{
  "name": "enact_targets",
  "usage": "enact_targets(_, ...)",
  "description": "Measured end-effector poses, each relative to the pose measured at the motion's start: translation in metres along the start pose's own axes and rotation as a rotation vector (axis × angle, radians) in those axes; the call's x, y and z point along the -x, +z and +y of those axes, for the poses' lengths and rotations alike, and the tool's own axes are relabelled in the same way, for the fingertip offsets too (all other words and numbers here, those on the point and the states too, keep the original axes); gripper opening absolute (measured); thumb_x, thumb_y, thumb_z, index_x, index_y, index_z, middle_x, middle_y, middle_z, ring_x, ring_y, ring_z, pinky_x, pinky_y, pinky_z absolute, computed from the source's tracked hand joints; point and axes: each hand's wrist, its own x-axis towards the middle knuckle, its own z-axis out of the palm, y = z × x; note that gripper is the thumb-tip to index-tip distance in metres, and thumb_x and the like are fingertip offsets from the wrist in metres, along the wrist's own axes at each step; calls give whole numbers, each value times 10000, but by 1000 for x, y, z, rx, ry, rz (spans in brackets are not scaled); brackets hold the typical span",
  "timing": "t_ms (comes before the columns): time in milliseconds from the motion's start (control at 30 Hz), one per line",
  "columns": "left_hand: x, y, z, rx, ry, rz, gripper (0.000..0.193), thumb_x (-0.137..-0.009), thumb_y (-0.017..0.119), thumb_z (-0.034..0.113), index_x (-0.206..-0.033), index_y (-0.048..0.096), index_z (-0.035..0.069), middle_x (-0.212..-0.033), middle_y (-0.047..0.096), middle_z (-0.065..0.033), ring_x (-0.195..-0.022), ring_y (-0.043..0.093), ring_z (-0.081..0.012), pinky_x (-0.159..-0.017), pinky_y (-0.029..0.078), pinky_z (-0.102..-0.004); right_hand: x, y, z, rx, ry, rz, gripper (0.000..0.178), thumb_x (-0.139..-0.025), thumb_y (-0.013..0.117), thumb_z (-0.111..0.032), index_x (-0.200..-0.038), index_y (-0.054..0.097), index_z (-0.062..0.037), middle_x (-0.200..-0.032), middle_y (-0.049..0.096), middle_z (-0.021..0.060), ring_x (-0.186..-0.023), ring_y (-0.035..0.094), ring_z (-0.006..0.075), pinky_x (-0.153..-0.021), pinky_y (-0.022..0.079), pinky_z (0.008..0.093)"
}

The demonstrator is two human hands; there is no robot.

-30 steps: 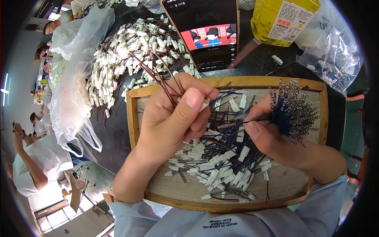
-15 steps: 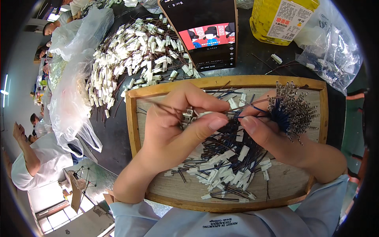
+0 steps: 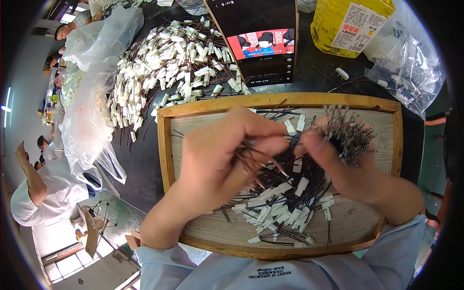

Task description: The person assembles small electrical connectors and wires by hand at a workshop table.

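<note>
My left hand (image 3: pixel 208 154) is closed, blurred by motion, with several thin brown wires (image 3: pixel 258 166) sticking out from its curled fingers. My right hand (image 3: pixel 333 166) grips a bundle of dark blue wires (image 3: pixel 350 137) whose bare metal terminals fan out above the fist. The thumbs and fingertips of both hands come near each other over a wooden-framed tray (image 3: pixel 270 99). Below them in the tray lies a heap of white plastic connectors (image 3: pixel 278 212) with dark wires attached. A few more white connectors (image 3: pixel 290 127) show just beyond the fingertips.
A large pile of white connectors with brown wires (image 3: pixel 169 63) covers the dark table at the back left. A phone (image 3: pixel 258 43) showing a video leans behind the tray. Right of it stand a yellow-filled bottle (image 3: pixel 345 26) and a clear plastic bag (image 3: pixel 406 72). Other people sit at left.
My left hand has turned so its back shows more and brown wires now point down toward the tray. The right hand with its bundle has shifted slightly left and blurs.
</note>
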Motion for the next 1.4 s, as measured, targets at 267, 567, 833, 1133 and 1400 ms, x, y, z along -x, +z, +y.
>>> enact_targets(267,-3,-6,3,-313,39,107,67,-853,609,68,-868,609,2,-695,621,-83,-587,615,-160,-522,465,-240,0,2,1,131,88,237,104,-872,612,-133,-864,603,-29,-721,558,-31,-641,480,30,-573,368,186)
enact_targets(567,-2,-13,-5,205,-262,104,176,-947,474,137,-876,579,15,-571,477,4,-441,368,-30,-413,306,-189,-1,4,-11,79,150,293,112,-796,683,-63,-878,612,-37,-649,464,-91,-560,348,-18,-514,264,143)
enact_targets(833,-6,-31,-20,988,-580,193,286,-909,349,329,-916,456,65,-638,456,-30,-417,271,-71,-402,230,-209,-3,0,-11,-159,281,18,149,-794,704,-133,-877,613,-49,-656,459,-95,-570,365,-15,-517,279,150)
enact_targets(1133,-12,-11,-11,1048,-482,321,219,-993,334,226,-987,484,67,-845,560,-104,-554,445,-103,-473,371,-221,2,5,-2,-22,133,137,206,-893,589,-258,-995,579,-79,-685,497,-67,-605,428,33,-557,354,204)
enact_targets(1400,-5,-4,-3,1102,-520,-43,219,-963,454,231,-1083,444,48,-596,359,26,-484,294,-33,-415,249,-174,3,1,-14,135,64,105,148,-889,574,-202,-913,535,-61,-757,500,-25,-661,445,35,-600,362,192)
